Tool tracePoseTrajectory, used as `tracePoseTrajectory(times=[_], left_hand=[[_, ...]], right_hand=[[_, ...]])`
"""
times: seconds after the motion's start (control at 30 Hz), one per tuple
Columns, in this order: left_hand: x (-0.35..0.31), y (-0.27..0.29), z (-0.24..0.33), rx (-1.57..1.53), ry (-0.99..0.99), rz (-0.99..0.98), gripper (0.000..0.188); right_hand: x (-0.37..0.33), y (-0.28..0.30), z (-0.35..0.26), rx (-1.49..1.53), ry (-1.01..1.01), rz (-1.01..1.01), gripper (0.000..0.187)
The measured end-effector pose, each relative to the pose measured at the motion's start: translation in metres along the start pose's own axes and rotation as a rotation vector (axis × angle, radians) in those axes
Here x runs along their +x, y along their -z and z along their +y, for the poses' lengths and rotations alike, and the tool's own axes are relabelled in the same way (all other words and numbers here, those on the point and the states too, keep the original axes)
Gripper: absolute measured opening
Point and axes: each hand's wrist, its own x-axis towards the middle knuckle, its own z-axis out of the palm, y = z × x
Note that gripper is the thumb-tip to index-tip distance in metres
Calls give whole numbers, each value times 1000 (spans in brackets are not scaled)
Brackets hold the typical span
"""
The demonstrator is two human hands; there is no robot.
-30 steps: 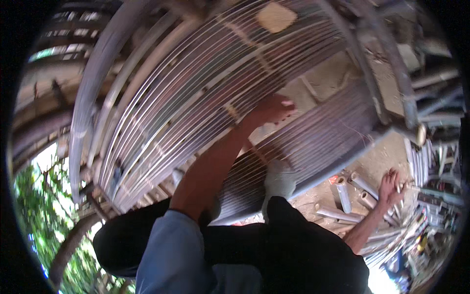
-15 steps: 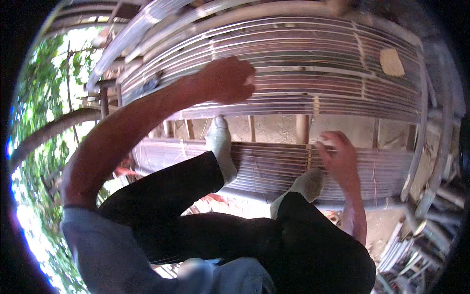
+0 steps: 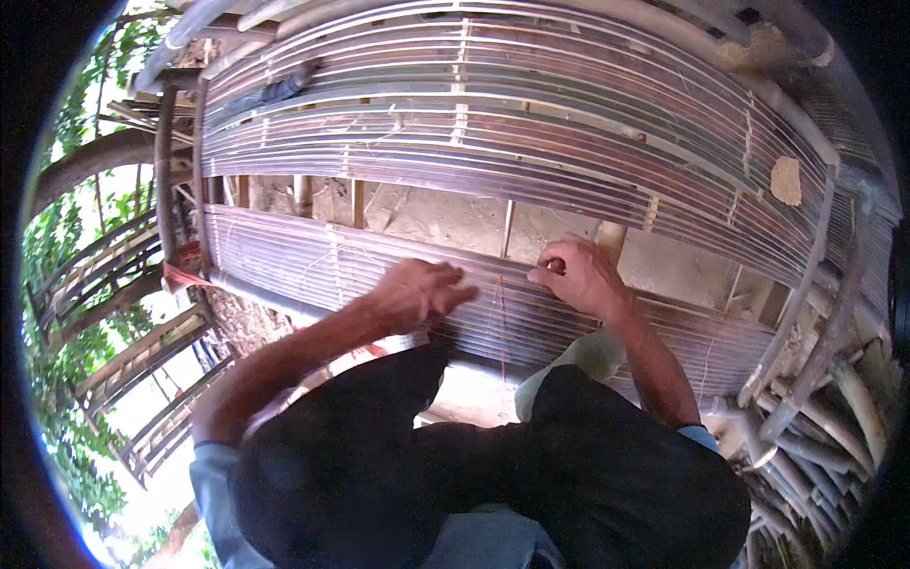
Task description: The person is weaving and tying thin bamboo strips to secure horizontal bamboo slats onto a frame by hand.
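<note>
My left hand (image 3: 422, 292) hovers over the near slatted strip (image 3: 275, 245), fingers loosely stretched and apart, with no object visible in it. My right hand (image 3: 586, 277) is close by, at the strip's far edge, its thumb and forefinger curled into a pinch. What the pinch holds, if anything, is too small to make out. Between the hands a thin red string (image 3: 502, 327) runs across the near strip's slats. My sock-covered right foot (image 3: 597, 356) rests on this strip; the left one is mostly hidden behind my forearm and knee.
Across a gap showing bare ground (image 3: 436, 216) lies a wider slatted panel (image 3: 540, 133), tied with pale cords. A tan flat piece (image 3: 786, 181) sits on its right end. Poles (image 3: 806, 455) are piled at lower right; a wooden upright (image 3: 164, 180) stands at left.
My left hand has come down and nearer, from above the far panel to the near strip. My right hand has moved left, its fingers now pinched. The view has shifted.
</note>
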Motion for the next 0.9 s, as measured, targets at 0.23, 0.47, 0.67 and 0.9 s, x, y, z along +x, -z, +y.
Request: tracePoseTrajectory(times=[0.23, 0.47, 0.67, 0.9], left_hand=[[43, -64, 20, -45, -282, 109, 35], [30, -90, 18, -66, -309, 231, 29], [14, -59, 31, -1046, 412, -5, 17], [-4, -64, 28, -2176, 940, 176, 18]], right_hand=[[-8, 7, -12, -206, -14, 483, 21], [-24, -30, -26, -120, -13, 478, 14], [-25, -46, -34, -240, 138, 563, 19], [-15, -47, -30, -39, -182, 347, 27]])
